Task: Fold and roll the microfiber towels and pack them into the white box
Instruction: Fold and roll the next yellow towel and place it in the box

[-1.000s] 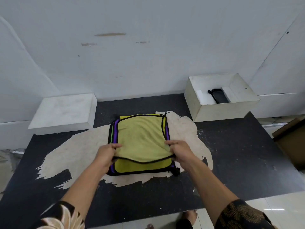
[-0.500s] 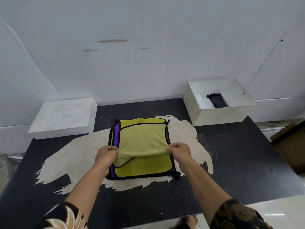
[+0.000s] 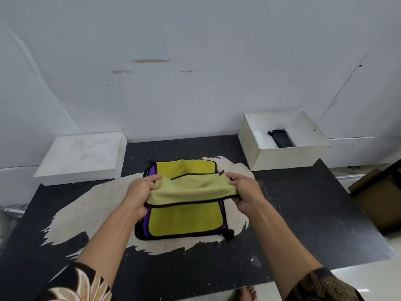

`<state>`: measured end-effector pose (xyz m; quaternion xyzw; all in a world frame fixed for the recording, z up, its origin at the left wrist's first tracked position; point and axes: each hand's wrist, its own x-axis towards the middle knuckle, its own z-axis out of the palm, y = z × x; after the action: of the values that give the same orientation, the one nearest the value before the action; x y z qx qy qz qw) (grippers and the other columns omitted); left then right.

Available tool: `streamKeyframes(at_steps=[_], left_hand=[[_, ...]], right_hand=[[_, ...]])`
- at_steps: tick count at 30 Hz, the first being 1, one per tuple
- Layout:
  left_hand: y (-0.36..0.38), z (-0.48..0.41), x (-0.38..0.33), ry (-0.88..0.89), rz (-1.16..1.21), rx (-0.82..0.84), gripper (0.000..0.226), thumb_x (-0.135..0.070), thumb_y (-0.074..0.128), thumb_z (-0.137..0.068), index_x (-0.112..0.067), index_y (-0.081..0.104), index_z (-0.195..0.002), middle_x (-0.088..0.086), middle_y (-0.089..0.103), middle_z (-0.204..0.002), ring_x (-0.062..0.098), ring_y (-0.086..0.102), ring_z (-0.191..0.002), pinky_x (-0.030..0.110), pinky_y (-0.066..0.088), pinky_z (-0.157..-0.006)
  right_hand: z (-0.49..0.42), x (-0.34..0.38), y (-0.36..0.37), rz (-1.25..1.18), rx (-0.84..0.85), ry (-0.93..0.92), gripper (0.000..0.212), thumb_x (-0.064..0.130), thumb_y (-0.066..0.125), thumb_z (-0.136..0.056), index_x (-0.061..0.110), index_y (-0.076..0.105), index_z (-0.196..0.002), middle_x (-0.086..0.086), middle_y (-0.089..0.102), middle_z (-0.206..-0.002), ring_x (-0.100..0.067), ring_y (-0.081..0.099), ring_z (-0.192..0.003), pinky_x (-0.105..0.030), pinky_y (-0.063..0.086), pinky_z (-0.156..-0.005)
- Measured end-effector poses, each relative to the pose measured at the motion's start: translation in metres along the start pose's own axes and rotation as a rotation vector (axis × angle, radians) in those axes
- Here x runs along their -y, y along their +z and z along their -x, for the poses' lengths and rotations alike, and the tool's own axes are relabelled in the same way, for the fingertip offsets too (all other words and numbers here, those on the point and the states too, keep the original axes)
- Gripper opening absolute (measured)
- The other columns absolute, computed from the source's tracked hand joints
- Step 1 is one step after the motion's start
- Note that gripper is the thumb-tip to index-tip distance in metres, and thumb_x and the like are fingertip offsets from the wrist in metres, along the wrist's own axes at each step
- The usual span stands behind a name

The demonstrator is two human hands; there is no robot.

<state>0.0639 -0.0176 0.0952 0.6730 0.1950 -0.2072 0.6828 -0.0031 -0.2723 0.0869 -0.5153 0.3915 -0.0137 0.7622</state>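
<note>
Near the middle of the counter [image 3: 303, 213], on a worn pale patch [image 3: 86, 209], the stack of towels [image 3: 184, 222] lies flat, with purple and black edges showing along its 9 o'clock side. Both hands hold the top yellow-green towel [image 3: 191, 190] just above it. The left hand [image 3: 141, 192] grips the edge at 9 o'clock and the right hand [image 3: 245, 192] grips the edge at 3 o'clock, fingers [image 3: 155, 178] curled round the cloth, so it spans between them in a shallow sag. Gripping both sides at once likely serves to part one towel from the rest and to lay a straight fold. At 2 o'clock the white box [image 3: 288, 157] stands open, well apart from the stack on the right hand's side. Only a dark object [image 3: 282, 140] lies in it, so packing looks barely begun. A white slab [image 3: 82, 155], perhaps the lid, sits out of the way at 10 o'clock.
</note>
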Motion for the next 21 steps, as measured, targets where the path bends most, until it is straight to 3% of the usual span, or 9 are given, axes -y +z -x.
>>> streamKeyframes(at_steps=[7,9,12,16,18,21], left_hand=[[0.055,0.016,-0.020,-0.007,0.134,0.137,0.048,0.009,0.038,-0.087,-0.007,0.066,-0.122,0.016,0.065,-0.115,0.032,0.063,-0.095,0.043,0.054,-0.081],[0.076,0.019,-0.021,-0.019,0.136,0.160,0.047,0.009,0.039,-0.088,-0.006,0.065,-0.123,0.015,0.064,-0.116,0.030,0.063,-0.092,0.040,0.055,-0.076],[0.107,0.024,-0.019,-0.046,0.097,0.177,0.042,0.007,0.042,-0.090,-0.007,0.062,-0.125,0.013,0.061,-0.120,0.023,0.059,-0.084,0.032,0.050,-0.065],[0.153,0.035,-0.031,-0.046,0.066,0.192,0.041,0.005,0.047,-0.092,-0.005,0.059,-0.130,0.005,0.061,-0.097,0.016,0.055,-0.073,0.026,0.046,-0.055],[0.177,0.041,-0.046,0.012,0.087,0.211,0.043,0.007,0.048,-0.090,-0.005,0.060,-0.130,0.008,0.063,-0.102,0.016,0.058,-0.075,0.025,0.050,-0.054],[0.209,0.056,-0.061,0.119,0.141,0.245,0.047,0.011,0.048,-0.085,-0.004,0.062,-0.127,0.014,0.062,-0.119,0.023,0.062,-0.091,0.030,0.054,-0.066]], right_hand=[[0.022,0.043,-0.039,-0.217,-0.028,-0.084,0.037,-0.011,0.045,-0.091,0.004,0.070,-0.114,-0.018,0.067,-0.110,-0.026,0.067,-0.082,-0.027,0.055,-0.054],[0.020,0.051,-0.056,-0.247,-0.048,-0.093,0.037,-0.010,0.045,-0.091,0.004,0.069,-0.116,-0.020,0.067,-0.108,-0.025,0.066,-0.076,-0.027,0.053,-0.052],[0.014,0.065,-0.078,-0.240,-0.087,-0.098,0.036,-0.008,0.048,-0.089,0.006,0.069,-0.115,-0.022,0.069,-0.104,-0.027,0.064,-0.074,-0.035,0.053,-0.064],[0.007,0.101,-0.106,-0.306,-0.128,-0.120,0.031,-0.009,0.051,-0.088,0.004,0.069,-0.110,-0.018,0.066,-0.096,-0.026,0.065,-0.071,-0.031,0.055,-0.050],[0.004,0.125,-0.125,-0.360,-0.111,-0.162,0.032,-0.007,0.052,-0.088,0.006,0.069,-0.111,-0.016,0.067,-0.096,-0.023,0.065,-0.069,-0.028,0.054,-0.049],[0.005,0.157,-0.162,-0.300,-0.085,-0.276,0.027,-0.004,0.057,-0.087,0.010,0.072,-0.105,-0.009,0.069,-0.095,-0.016,0.064,-0.066,-0.023,0.052,-0.051]])
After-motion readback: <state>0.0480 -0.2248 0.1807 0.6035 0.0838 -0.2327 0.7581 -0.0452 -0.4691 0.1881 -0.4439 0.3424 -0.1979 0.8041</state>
